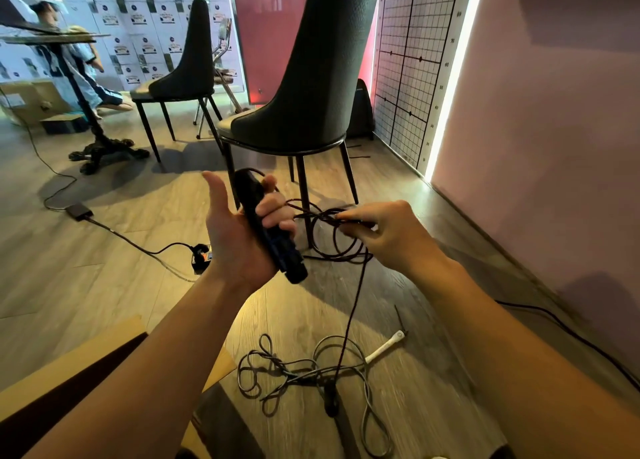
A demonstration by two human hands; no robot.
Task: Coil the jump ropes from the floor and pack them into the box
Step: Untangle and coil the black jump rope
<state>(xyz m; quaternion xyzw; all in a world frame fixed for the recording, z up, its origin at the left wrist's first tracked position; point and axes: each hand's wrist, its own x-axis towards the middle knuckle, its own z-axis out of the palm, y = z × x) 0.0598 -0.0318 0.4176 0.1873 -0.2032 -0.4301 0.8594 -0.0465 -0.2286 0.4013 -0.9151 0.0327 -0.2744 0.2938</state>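
My left hand (239,236) grips the black handle (273,236) of a dark jump rope, fingers curled round it and thumb sticking up. Several loops of its dark cord (329,236) hang between my hands. My right hand (381,230) pinches the cord at the loops' top. One strand drops to the rope's other black handle (330,401) on the floor. A grey jump rope (311,372) lies tangled on the floor below, its white handle (384,347) to the right. The cardboard box (69,372) is at the lower left, its inside dark.
A black chair (311,87) stands just beyond my hands, a second chair (180,77) and a pedestal table (86,119) further left. A power adapter (79,211) and black cable run across the wooden floor. A pink wall (554,146) closes the right side. A person kneels at far left.
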